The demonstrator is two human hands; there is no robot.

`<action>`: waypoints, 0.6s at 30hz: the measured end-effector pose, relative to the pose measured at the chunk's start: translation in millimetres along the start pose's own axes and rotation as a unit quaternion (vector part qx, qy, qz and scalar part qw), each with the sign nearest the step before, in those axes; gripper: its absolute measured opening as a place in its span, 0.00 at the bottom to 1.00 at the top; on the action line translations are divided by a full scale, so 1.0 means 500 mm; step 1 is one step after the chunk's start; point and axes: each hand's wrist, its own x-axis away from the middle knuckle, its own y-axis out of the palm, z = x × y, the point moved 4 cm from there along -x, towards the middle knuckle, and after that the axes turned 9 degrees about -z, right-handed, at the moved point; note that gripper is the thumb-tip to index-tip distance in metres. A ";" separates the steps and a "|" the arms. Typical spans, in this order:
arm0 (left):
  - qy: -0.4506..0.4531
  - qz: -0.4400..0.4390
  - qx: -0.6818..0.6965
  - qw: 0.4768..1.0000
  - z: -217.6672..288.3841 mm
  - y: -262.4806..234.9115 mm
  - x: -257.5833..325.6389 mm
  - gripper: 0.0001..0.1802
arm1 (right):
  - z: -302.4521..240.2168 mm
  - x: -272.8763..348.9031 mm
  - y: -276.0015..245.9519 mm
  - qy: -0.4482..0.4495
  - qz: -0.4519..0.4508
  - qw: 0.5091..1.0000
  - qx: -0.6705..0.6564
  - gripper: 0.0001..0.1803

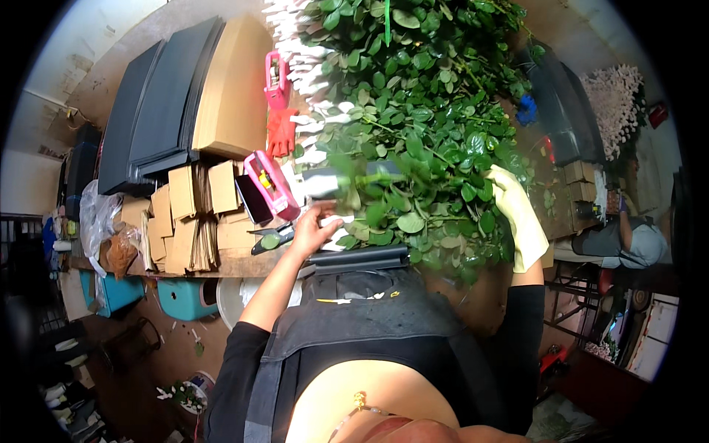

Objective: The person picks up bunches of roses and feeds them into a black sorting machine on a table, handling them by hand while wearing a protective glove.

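Brown card and kraft paper filled the far left of your bench: folded paper bundles [193,218] stood on edge well to the left of your bare hand, with long black and tan sheets [185,96] stacked beyond them. Nearer your grip lay a dark phone [254,199], a pink tape dispenser [272,184] and a pair of shears [270,238], all just left of your fingers; a second pink dispenser [276,77] and a red glove [281,131] sat farther up the bench. Your left hand [314,229] was bare, fingers curled narrowly around the lower end of the leafy stems [413,148], which blurred a little just above your knuckles, so I cannot tell exactly how many stems you had pinched. The heap of green foliage spread from that grip up and to the right, covering the middle of the bench. Your right hand [517,218], in a pale yellow glove, lay flat and open against the right flank of the heap, pressing the leaves rather than clasping anything. Judging by this, you had gathered the greenery but not bound it: no tape or wrap showed on the stems, the shears lay unused, and the paper was untouched. Farther right, another person [628,240] sat by white flowers [617,103].
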 end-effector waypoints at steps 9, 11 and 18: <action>0.132 0.025 -0.159 0.978 0.018 -0.014 -0.004 0.34 | 0.050 0.047 0.082 0.119 -0.034 0.959 -0.255 0.15; 0.116 -0.001 -0.138 0.984 0.029 -0.012 -0.003 0.34 | 0.057 0.039 0.094 0.167 -0.059 0.948 -0.263 0.16; 0.092 -0.002 -0.109 0.990 0.005 -0.010 -0.007 0.34 | -0.051 0.028 0.029 -0.083 0.016 0.986 0.144 0.15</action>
